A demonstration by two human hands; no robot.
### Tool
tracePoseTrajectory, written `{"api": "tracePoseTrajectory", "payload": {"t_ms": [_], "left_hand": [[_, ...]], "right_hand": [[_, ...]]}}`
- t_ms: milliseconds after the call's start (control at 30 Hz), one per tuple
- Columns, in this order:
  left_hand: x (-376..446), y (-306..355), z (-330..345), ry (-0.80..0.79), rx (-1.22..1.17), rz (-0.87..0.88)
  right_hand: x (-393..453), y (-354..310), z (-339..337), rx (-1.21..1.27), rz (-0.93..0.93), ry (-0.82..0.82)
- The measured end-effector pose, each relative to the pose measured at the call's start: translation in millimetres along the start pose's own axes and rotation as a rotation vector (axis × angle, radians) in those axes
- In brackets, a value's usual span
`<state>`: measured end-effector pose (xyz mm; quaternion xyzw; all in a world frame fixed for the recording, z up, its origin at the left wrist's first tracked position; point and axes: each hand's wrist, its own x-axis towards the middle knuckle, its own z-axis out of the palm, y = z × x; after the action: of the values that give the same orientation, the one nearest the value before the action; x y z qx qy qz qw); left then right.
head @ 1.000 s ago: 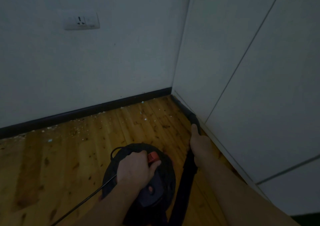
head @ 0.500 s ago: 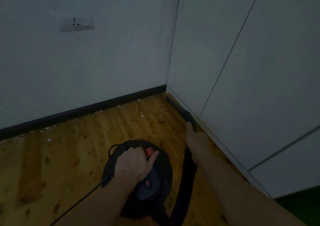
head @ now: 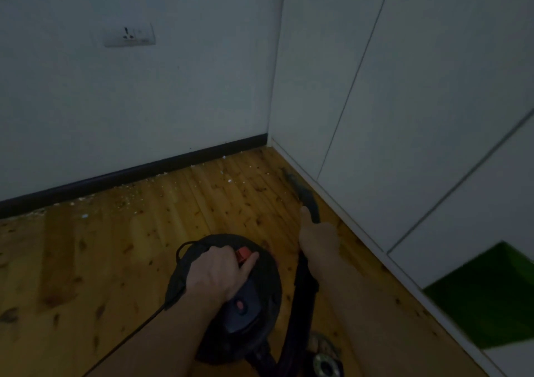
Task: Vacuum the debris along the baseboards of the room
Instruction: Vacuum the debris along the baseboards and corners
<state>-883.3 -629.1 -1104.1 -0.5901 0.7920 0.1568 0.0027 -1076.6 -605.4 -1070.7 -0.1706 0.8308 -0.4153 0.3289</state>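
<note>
**No legible text**

No words, brand marks or numbers can be read. The dark vacuum body (head: 231, 295) and the white wall socket (head: 130, 36) bear no lettering that can be made out in the dim, soft picture.

The left hand (head: 215, 274) covers the top handle of the vacuum canister (head: 231, 304), whose near side is hidden behind the forearm. The hose (head: 302, 298) disappears under the right hand (head: 318, 239), so its fingers can't be seen. The nozzle (head: 291, 178) is blurred at its tip beside the cabinet plinth. A green object (head: 491, 290) is smeared and cut off at the right edge; a round metal piece (head: 325, 366) near the hose runs off the bottom.
</note>
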Motion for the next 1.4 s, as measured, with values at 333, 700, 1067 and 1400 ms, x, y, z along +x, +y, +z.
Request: {"api": "tracePoseTrajectory", "payload": {"t_ms": [333, 700, 1067, 1400], "left_hand": [[-44.2, 16.2, 21.9, -0.059, 0.005, -0.025], [-53.1, 6.9, 15.9, -0.218, -0.07, 0.068], [-50.9, 19.7, 18.3, -0.266, -0.1, 0.044], [-81.7, 34.0, 27.9, -0.225, -0.066, 0.03]], "right_hand": [[-32.6, 29.0, -38.9, -0.004, 0.021, -0.045], [-68.8, 34.2, -95.1, 0.134, 0.085, -0.151], [-82.9, 15.3, -138.7, 0.145, 0.074, -0.222], [-104.5, 42.5, -137.9, 0.096, 0.038, -0.208]]}}
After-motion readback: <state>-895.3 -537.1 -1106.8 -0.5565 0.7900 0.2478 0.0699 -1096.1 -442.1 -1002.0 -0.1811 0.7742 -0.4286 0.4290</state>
